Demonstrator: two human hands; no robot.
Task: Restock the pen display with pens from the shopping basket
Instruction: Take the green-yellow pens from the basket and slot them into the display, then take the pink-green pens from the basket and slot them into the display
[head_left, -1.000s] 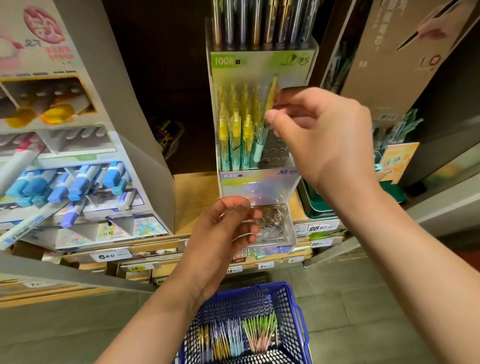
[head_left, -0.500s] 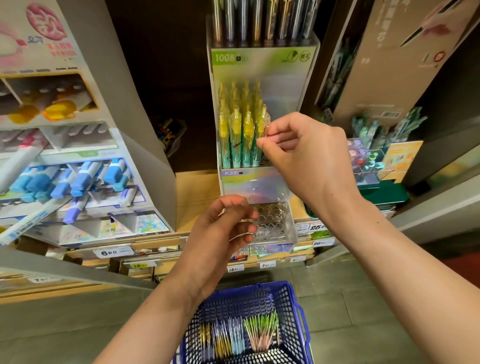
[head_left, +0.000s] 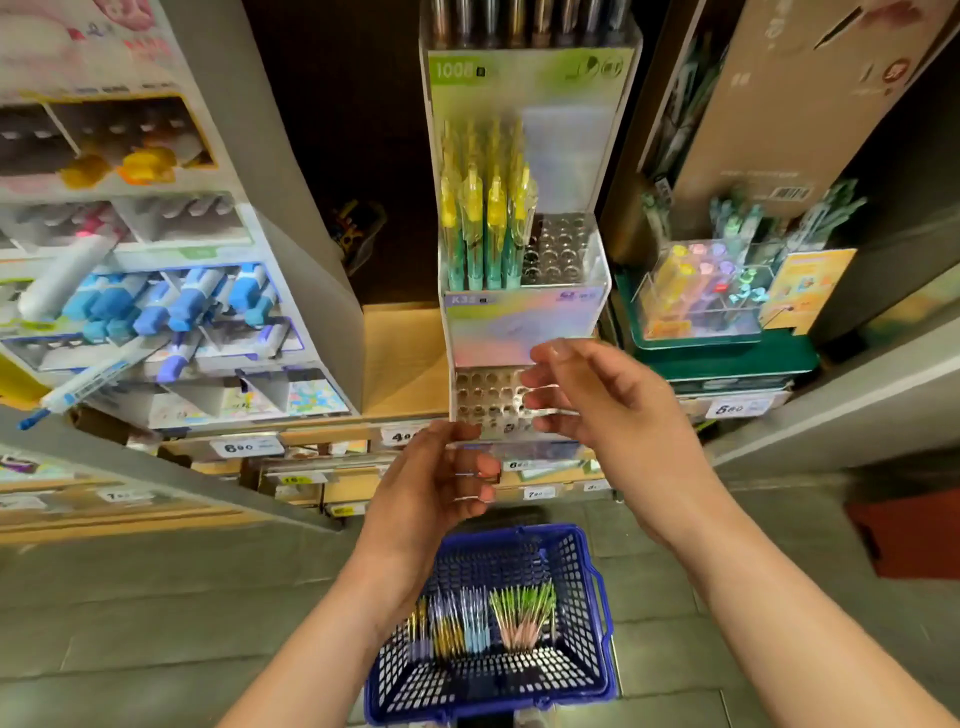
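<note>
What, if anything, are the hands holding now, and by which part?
It cannot be told: the left hand and right hand curl round faint thin glints, too blurred to identify.
</note>
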